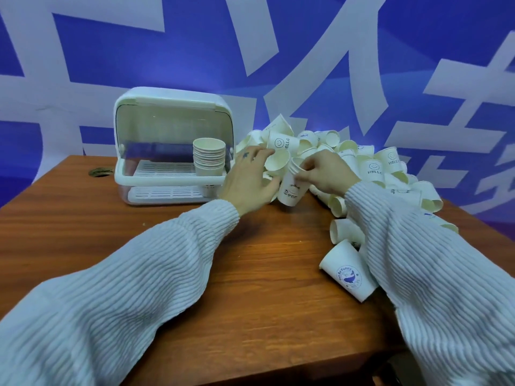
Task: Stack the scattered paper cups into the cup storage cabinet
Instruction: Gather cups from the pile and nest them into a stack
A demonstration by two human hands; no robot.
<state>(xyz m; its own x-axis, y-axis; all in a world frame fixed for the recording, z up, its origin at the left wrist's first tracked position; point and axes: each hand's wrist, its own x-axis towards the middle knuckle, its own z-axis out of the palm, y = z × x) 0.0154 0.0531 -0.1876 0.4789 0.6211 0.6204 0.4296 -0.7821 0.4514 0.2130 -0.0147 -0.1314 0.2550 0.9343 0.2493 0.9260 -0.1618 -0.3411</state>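
Observation:
A white cup storage cabinet (131, 174) with its clear lid raised stands at the back of the wooden table (250, 288). A stack of nested paper cups (209, 156) stands inside it on the right. A big pile of loose paper cups (370, 165) spreads over the table's right side. My right hand (326, 172) pinches the rim of a short stack of cups (291, 190) marked "Dear", standing upright at the pile's left edge. My left hand (250, 176) grips a loose cup (276, 161) whose mouth faces me, just left of that stack.
A whale-print cup (348, 271) lies on its side near my right sleeve, with another (344, 231) behind it. A round cable hole (100, 171) is set in the table left of the cabinet. A blue and white banner wall (195, 51) stands directly behind the table.

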